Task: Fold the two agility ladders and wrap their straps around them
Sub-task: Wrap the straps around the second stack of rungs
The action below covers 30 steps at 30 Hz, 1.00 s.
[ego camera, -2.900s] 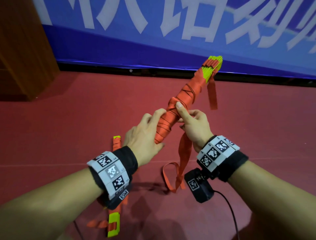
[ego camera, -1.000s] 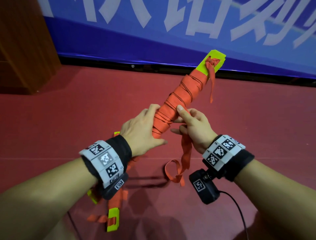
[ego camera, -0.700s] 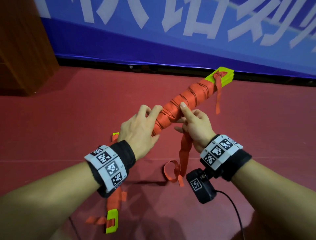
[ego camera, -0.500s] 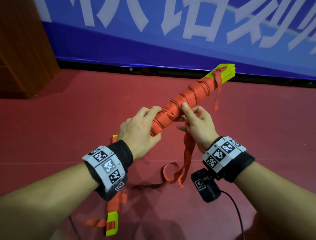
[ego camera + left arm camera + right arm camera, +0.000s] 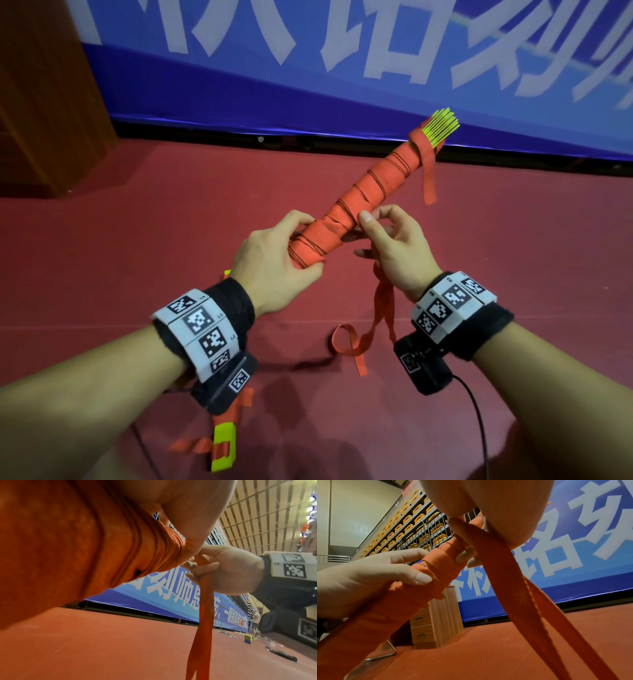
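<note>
Your left hand [image 5: 270,263] grips the wrapped ladder [image 5: 356,205]; your right hand [image 5: 394,253] pinches its loose strap [image 5: 383,308], which hangs toward the floor [image 5: 137,240]

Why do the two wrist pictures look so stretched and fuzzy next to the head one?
Head view: even light, sharp; the wrapped ladder bundle and loose strap cast soft shadows on the red floor. Left wrist view: the bundle sits right against the lens, huge and blurred, while the right hand is clearer. Right wrist view: the wide lens bends the blue banner; the left hand looks washed out.
</note>
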Motion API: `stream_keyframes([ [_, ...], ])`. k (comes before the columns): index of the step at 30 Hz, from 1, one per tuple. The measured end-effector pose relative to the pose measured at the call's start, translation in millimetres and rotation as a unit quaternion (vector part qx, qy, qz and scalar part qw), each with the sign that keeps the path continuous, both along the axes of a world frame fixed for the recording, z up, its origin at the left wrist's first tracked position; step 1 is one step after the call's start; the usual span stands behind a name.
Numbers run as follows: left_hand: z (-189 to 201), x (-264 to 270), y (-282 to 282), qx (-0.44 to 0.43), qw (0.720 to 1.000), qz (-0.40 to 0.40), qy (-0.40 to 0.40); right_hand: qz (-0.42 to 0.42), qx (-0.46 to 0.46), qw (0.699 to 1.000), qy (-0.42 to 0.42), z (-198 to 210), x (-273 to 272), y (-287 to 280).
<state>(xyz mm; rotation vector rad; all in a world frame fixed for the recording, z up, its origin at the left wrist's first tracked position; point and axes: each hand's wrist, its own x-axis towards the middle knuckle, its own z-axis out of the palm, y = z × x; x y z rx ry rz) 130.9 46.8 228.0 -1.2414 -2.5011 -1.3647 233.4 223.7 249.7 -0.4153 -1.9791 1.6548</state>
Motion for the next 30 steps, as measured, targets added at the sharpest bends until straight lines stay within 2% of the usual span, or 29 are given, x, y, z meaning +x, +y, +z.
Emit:
stream_keyframes([
  [8, 5.6, 1.3, -0.5, 0.052, 0.991, -0.018, -0.125, 0.014, 0.014, 1.000, 0.007, 5.2, 1.9, -2.2],
  [14, 11.2, 7.5, -0.4, 0.081, 0.976, -0.047, -0.196, -0.015, -0.005, 1.000, 0.003, 7.0, 1.7, -4.1],
  [20, 13.8, 6.4, 0.0, 0.092, 0.962, -0.081, -0.246, -0.025, -0.039, 0.998, -0.030, 9.5, 1.4, -0.8],
  [25, 11.9, 5.5, -0.2, 0.094, 0.943, -0.120, -0.295, 0.014, -0.054, 0.998, -0.029, 8.9, 0.9, -3.4],
  [30, 11.5, -0.6, 2.4, 0.067, 0.944, -0.115, -0.301, 0.004, -0.094, 0.995, -0.028, 6.3, -4.5, -4.0],
])
